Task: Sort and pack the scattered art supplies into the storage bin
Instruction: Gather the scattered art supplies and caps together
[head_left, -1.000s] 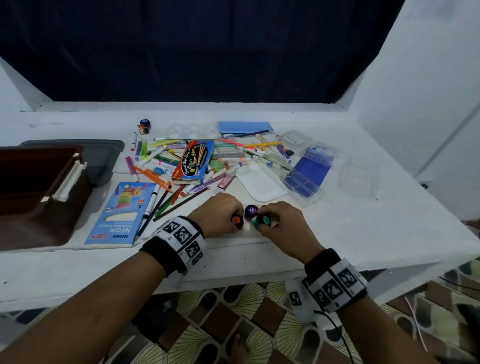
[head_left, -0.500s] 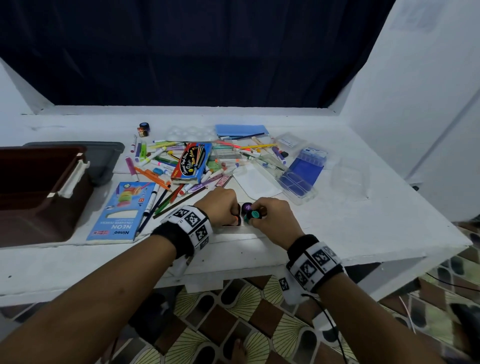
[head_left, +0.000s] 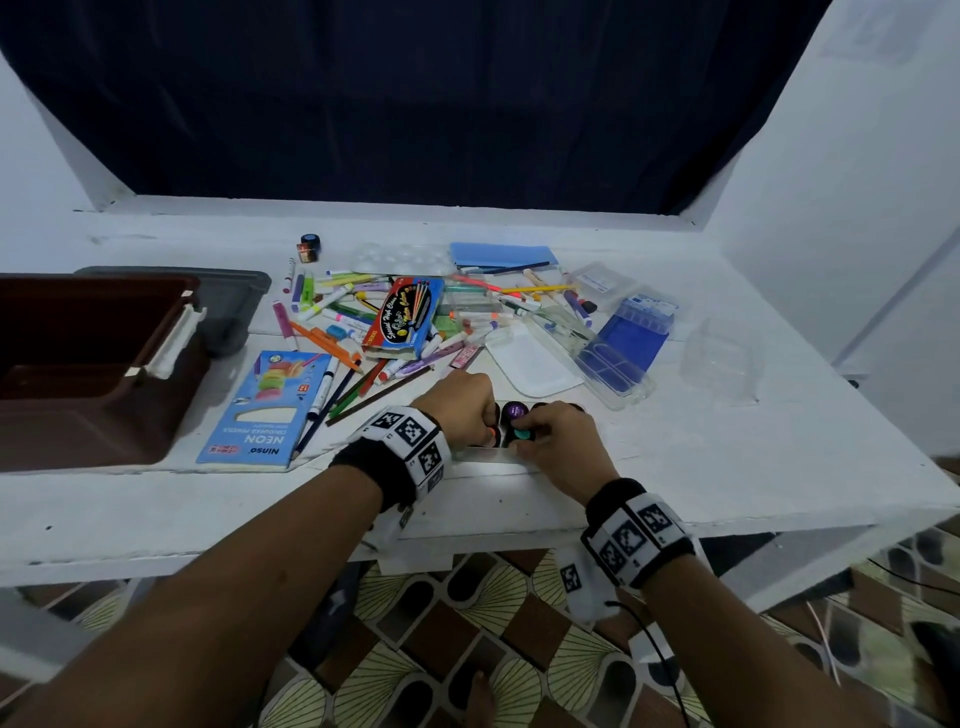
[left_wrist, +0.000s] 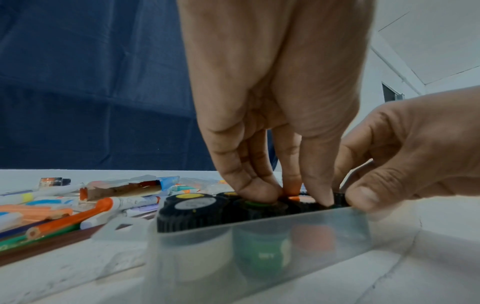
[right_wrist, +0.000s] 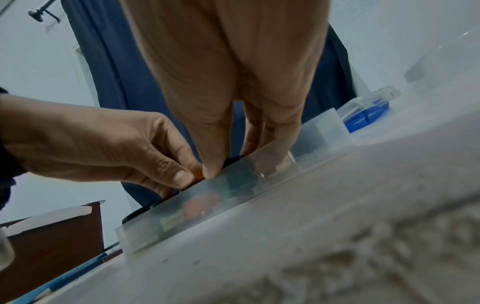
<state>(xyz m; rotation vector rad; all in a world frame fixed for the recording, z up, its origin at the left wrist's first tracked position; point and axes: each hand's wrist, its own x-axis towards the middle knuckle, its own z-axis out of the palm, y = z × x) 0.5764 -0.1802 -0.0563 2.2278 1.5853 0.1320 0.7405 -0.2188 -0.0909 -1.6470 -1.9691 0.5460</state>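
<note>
A clear plastic tray (left_wrist: 259, 246) of black-capped paint pots sits near the table's front edge. My left hand (head_left: 485, 428) pinches the orange-topped pot (left_wrist: 302, 198) from above between thumb and fingers. My right hand (head_left: 524, 437) pinches the teal-topped pot (head_left: 522, 434) right beside it, and a purple-topped pot (head_left: 513, 410) stands just behind. In the left wrist view, white-topped (left_wrist: 194, 203) and green-topped (left_wrist: 255, 204) pots stand in the tray. In the right wrist view my right hand (right_wrist: 233, 162) reaches down into the tray (right_wrist: 233, 197). The brown storage bin (head_left: 78, 364) stands open at the far left.
A pile of markers and pencils (head_left: 353, 332) lies behind my hands, with a red colour box (head_left: 402, 317) and a blue Neon pencil box (head_left: 265, 410). A white lid (head_left: 530, 364), a clear case with a blue insert (head_left: 623, 348) and a clear shell (head_left: 722, 358) lie to the right. A grey lid (head_left: 234, 306) sits behind the bin.
My two hands have drawn closer together over the paint tray. The orange and teal pots stay in their fingers and sit lower among the other pots.
</note>
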